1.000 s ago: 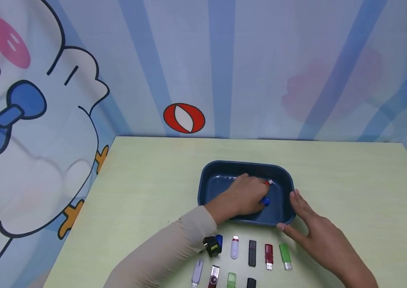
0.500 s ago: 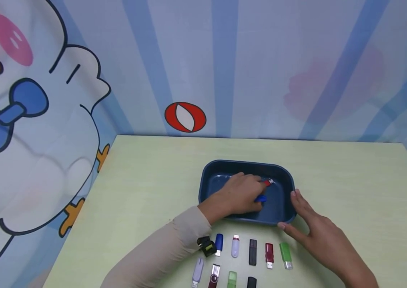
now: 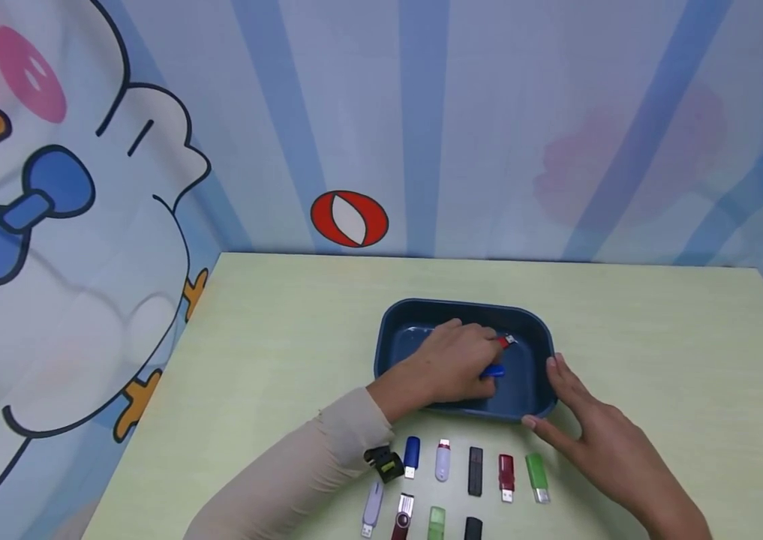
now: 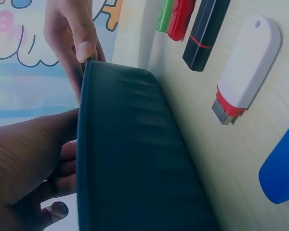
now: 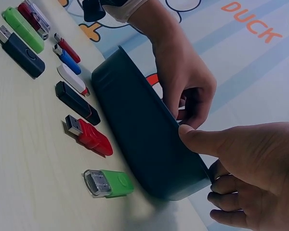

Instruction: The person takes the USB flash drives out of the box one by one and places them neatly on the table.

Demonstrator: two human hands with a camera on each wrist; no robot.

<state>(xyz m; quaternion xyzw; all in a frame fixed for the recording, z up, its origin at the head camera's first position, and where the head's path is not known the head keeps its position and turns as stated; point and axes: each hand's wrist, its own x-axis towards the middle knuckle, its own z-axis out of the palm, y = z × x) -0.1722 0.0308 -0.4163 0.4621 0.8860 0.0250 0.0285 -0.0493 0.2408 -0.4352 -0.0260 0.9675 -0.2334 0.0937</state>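
A dark blue tray [image 3: 396, 352] lies on the table. Inside it, my left hand [image 3: 457, 360] reaches down and pinches a blue USB drive [image 3: 493, 371] between thumb and fingers; the fingertips are mostly hidden. A red USB drive [image 3: 506, 341] with a metal plug lies in the tray, right beside that hand's fingers. My right hand [image 3: 607, 442] holds the tray's near right corner; the right wrist view has its thumb [image 5: 197, 139] on the rim and the fingers bent round the end wall.
USB drives lie in rows before the tray, among them a blue one [image 3: 411, 456], a white one [image 3: 443, 461], a black one [image 3: 475, 471], a dark red one [image 3: 506, 477] and a green one [image 3: 537, 477]. A printed cloth wall [image 3: 489, 135] stands behind the table.
My left hand has shifted slightly left inside the tray, and the blue USB drive between its fingers has turned to show its length. My right hand stays at the tray's corner.
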